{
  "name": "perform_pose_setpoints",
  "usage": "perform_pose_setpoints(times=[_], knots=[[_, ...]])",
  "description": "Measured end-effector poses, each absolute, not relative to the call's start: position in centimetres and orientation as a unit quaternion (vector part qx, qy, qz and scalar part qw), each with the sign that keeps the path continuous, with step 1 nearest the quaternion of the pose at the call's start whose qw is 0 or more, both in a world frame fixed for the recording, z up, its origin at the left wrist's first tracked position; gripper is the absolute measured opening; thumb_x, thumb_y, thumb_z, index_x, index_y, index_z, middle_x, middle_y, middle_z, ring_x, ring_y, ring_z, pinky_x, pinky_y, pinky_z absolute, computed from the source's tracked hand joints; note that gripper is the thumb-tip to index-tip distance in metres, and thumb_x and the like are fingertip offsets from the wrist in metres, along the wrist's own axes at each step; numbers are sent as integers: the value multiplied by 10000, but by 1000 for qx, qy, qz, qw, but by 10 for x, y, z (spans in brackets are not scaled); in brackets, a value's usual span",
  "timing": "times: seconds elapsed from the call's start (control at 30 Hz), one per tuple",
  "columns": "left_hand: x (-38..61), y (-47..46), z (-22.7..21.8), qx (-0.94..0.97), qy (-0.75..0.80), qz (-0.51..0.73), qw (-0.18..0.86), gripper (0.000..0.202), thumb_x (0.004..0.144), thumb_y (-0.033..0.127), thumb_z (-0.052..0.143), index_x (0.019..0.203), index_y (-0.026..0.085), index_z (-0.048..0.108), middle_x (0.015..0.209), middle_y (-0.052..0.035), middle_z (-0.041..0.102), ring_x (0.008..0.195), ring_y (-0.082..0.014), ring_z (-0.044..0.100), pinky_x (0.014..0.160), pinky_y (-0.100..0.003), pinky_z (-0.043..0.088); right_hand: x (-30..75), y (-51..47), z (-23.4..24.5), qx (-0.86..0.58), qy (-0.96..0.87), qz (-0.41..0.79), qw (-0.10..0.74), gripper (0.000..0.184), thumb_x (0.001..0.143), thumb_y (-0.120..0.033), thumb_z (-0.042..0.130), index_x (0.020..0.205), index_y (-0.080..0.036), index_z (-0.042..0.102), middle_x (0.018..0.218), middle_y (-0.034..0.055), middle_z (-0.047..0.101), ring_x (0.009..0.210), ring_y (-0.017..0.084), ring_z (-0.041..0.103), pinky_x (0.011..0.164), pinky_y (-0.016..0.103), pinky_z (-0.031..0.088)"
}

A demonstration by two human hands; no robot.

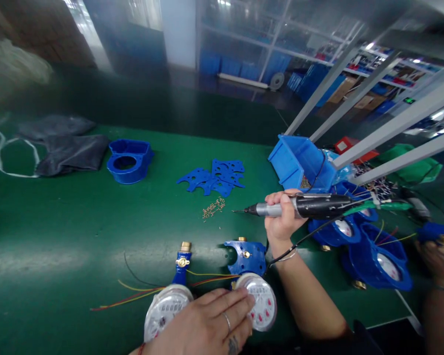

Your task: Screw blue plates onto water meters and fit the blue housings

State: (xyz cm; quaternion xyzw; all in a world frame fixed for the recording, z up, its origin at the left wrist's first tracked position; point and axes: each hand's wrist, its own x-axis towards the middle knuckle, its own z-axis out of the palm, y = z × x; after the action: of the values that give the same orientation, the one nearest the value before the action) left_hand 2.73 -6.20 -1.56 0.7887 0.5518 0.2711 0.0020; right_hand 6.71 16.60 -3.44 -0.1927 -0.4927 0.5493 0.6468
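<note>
My right hand [281, 222] is wrapped round an electric screwdriver [320, 204], whose thin bit points left over the table. Stretched flat, the fingers of my left hand [210, 320] rest on the white dial of a water meter [265, 308]. A second water meter [168, 303] lies by the wrist of that hand, partly covered by it, with a brass-ended blue pipe body behind. Just beyond the right meter sits a blue perforated plate [258, 256] with a brass fitting in it. Red and yellow wires [133, 295] trail left. Small screws [212, 209] lie scattered ahead of the bit.
Flat blue plates [222, 178] are piled behind the screws. A blue housing [140, 167] and dark cloth [72, 153] lie left. At right stand a blue bin [286, 158], metal posts and meters in blue housings [377, 256]. Another person's hand [434, 261] holds a blue part at far right.
</note>
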Motion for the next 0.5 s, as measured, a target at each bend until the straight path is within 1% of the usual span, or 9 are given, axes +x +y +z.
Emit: perform_pose_setpoints(times=[0.07,0.13,0.2,0.23,0.27,0.33,0.4,0.5], knots=[[28,-63,-15,787,551,277,6,283,973,180,374,1102,174,625,1190,11,659,1079,-149,620,889,-227,505,67,165,-34,-196,-489,554,645,166,665,-219,640,769,-197,512,536,-88,502,451,82,482,505,249,424],[27,-65,-12,772,560,300,32,267,964,210,405,1141,178,602,1198,-10,656,1092,-162,613,907,-236,497,67,164,-31,-200,-483,561,642,173,654,-223,639,766,-200,509,523,-89,501,449,84,476,504,249,418],[21,-68,-8,715,595,354,97,265,939,216,454,1172,190,576,1187,-34,660,1082,-168,615,920,-243,487,70,161,-23,-201,-473,572,640,181,642,-232,633,765,-203,503,510,-93,493,445,82,464,504,245,412],[17,-69,-6,665,622,390,138,259,921,211,480,1162,205,575,1147,-38,674,1036,-164,631,897,-241,494,73,158,-16,-201,-466,578,639,184,638,-240,628,765,-205,499,507,-95,488,443,79,456,504,242,410],[12,-70,-4,602,648,428,185,240,906,207,499,1131,219,582,1078,-35,689,961,-155,648,849,-236,505,76,155,-9,-201,-460,583,639,188,633,-250,623,764,-207,494,508,-97,480,441,76,446,500,237,408],[1,-68,-1,450,675,510,285,166,895,239,506,1033,226,598,888,-20,683,753,-134,641,689,-225,505,83,148,11,-201,-440,600,637,202,618,-268,621,756,-207,487,509,-100,459,436,69,426,490,229,407],[-6,-63,0,302,646,587,383,164,890,314,506,965,201,597,752,-5,623,589,-108,561,560,-219,441,92,140,32,-200,-410,625,633,217,591,-275,634,738,-202,490,507,-101,433,431,59,408,476,218,406],[-8,-53,2,133,553,660,491,250,868,364,526,995,158,591,699,13,556,494,-65,420,505,-210,327,104,126,61,-187,-363,678,611,244,538,-244,668,720,-187,516,510,-109,422,430,33,393,465,191,404]])
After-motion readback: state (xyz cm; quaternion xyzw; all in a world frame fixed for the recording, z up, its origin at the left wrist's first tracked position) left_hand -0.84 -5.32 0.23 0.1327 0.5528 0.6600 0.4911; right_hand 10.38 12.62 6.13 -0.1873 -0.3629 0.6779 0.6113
